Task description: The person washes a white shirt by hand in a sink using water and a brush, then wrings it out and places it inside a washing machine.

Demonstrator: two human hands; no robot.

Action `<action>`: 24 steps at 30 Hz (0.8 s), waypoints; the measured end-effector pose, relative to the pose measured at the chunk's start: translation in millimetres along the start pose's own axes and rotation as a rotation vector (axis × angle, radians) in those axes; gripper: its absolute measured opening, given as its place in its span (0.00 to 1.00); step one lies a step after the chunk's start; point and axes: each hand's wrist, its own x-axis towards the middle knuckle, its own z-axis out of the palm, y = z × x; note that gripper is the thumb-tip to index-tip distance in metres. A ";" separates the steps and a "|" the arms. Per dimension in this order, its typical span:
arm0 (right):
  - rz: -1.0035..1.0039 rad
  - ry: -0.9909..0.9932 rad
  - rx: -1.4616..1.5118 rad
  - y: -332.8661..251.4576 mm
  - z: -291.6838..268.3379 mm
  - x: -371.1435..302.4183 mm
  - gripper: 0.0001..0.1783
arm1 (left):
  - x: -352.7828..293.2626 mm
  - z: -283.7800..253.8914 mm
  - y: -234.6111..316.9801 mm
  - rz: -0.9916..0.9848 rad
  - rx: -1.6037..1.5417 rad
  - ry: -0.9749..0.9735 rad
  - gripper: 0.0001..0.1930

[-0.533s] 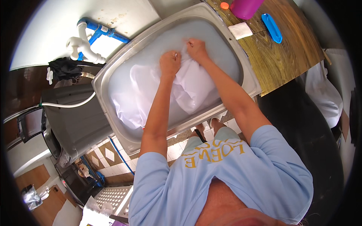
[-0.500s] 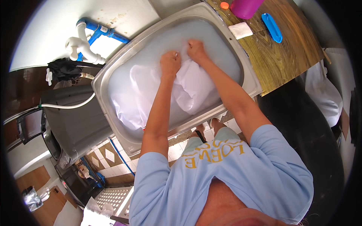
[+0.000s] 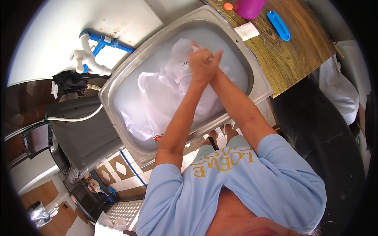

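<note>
Your left hand [image 3: 200,65] and right hand [image 3: 210,67] are both clenched on the bunched white wet cloth [image 3: 173,94], lifted at 12 o'clock in the steel sink [image 3: 118,84] of milky water. Likely soft, heavy, slippery; take thick folds.

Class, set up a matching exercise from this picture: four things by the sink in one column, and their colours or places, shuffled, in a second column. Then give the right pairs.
Things:
1. wet fabric garment
2. plastic cup
3. flat oblong plastic dish
4. rectangular bar of soap

Descriptions:
A. blue, on the wooden counter
B. white, in the cloudy water of the metal sink
C. magenta, at the counter's far end
D. white, on the counter beside the sink rim

Pairs: 1-B, 2-C, 3-A, 4-D
</note>
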 end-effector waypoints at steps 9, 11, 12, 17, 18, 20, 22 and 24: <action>0.068 0.725 -0.359 19.3 47.2 0.7 0.18 | 9.9 -9.2 -45.4 0.048 0.279 0.046 0.10; 0.037 0.660 -0.358 8.7 43.7 -2.6 0.19 | -14.2 15.4 -8.4 0.285 0.260 0.012 0.10; 0.056 0.702 -0.373 22.3 51.3 2.8 0.19 | -15.8 2.8 -9.6 0.258 0.279 0.041 0.11; 0.024 0.949 -0.558 32.3 51.6 15.6 0.21 | 18.9 -23.8 -60.5 0.020 0.276 0.109 0.11; 0.033 0.910 -0.542 31.4 53.4 16.8 0.20 | 21.1 -26.8 -64.5 -0.072 0.239 0.116 0.11; 0.029 0.861 -0.491 21.6 60.6 8.1 0.19 | 15.5 -16.9 -54.5 0.053 0.241 0.147 0.12; 0.045 0.501 -0.248 19.8 37.9 -0.6 0.18 | 15.0 -23.5 -47.1 0.028 0.228 0.181 0.13; 0.045 0.612 -0.353 11.6 38.0 -2.4 0.18 | 12.0 -16.8 -55.0 -0.013 0.177 0.179 0.14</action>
